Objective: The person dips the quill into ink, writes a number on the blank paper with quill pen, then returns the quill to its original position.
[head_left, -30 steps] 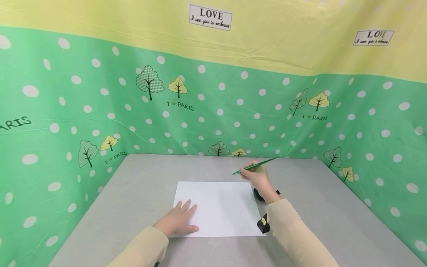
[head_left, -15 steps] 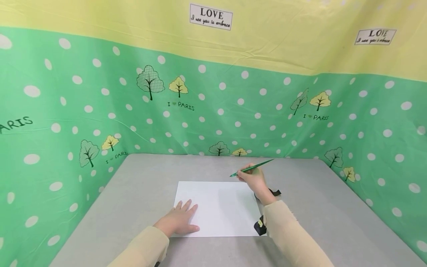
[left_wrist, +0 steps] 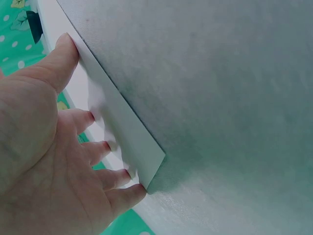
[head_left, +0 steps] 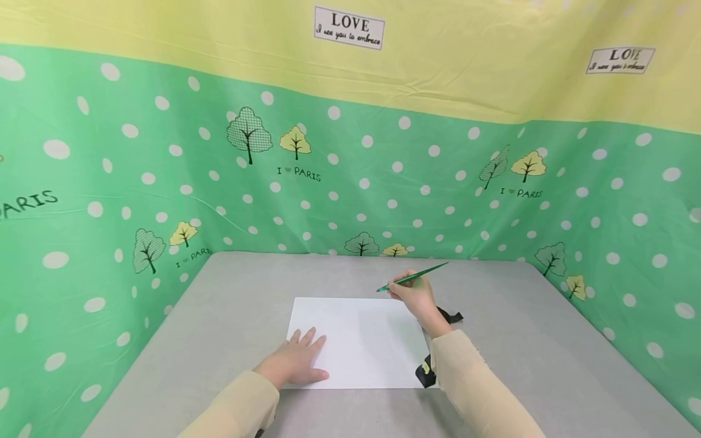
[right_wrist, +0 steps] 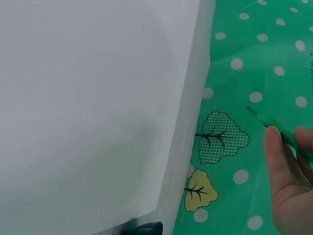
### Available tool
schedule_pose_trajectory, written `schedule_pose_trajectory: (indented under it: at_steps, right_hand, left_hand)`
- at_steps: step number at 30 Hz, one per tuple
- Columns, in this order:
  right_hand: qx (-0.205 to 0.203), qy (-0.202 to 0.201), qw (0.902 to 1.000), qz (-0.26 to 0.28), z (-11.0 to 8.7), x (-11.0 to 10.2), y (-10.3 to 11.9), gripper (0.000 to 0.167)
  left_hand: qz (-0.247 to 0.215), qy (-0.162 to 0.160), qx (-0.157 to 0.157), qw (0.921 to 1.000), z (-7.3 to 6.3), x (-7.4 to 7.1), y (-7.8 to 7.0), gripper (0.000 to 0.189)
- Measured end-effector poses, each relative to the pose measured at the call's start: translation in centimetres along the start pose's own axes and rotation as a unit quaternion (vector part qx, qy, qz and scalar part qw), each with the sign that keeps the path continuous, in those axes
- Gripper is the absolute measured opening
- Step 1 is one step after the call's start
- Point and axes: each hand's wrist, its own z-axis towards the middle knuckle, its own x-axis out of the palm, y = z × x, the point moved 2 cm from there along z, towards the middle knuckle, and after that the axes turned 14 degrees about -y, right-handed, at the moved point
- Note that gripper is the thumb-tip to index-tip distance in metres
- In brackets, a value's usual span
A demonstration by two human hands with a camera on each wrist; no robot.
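Grey table (head_left: 230,292) across the lower half of the head view, polka-dot cloth hung round it. Nearest, at the bottom edge, two pale sleeves: left sleeve (head_left: 232,406) entering from lower left of centre, right sleeve (head_left: 482,389) from lower right. Both forearms angle inward.

Of the two hands, left hand (head_left: 292,363) lies palm down on the left part of a white sheet of paper (head_left: 361,347), lower centre of frame. Fingers straight and spread, thumb pointing right; nothing grasped. Left wrist view: fingertips on the sheet close to one corner, palm lifted.

Black item (head_left: 426,372) with a yellow patch sits by the right cuff; cannot identify it. Black strap (head_left: 453,316) shows beside the right wrist.

Right hand (head_left: 416,299), farther up the frame, is bent at the fingers, thumb and fingers pinching a slim green pen (head_left: 413,277). Pen slants, tip to lower left, tail to upper right. Tip appears just past the sheet's far edge, apart from the paper; right wrist view shows it raised against the cloth.

Behind: cloth backdrop (head_left: 328,207), green with white dots and printed trees, yellow band above.
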Motion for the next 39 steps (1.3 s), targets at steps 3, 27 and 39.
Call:
schedule_pose_trajectory:
  at_steps: [3, 27, 39]
  right_hand:
    - [0.0, 0.002, 1.0, -0.001, -0.1, 0.1, -0.1, 0.011]
    - [-0.011, 0.012, 0.9997, -0.021, -0.6, 1.6, -1.4, 0.01]
    - [-0.015, 0.018, 0.9993, -0.029, -0.8, 2.4, -2.0, 0.009]
  left_hand:
    - [0.0, 0.0, 0.0, 1.0, 0.1, 0.1, 0.0, 0.074]
    - [-0.007, -0.005, 0.004, 1.0, -0.1, 0.1, 0.0, 0.073]
    - [-0.005, -0.007, 0.006, 0.9999, -0.2, 0.0, -0.1, 0.073]
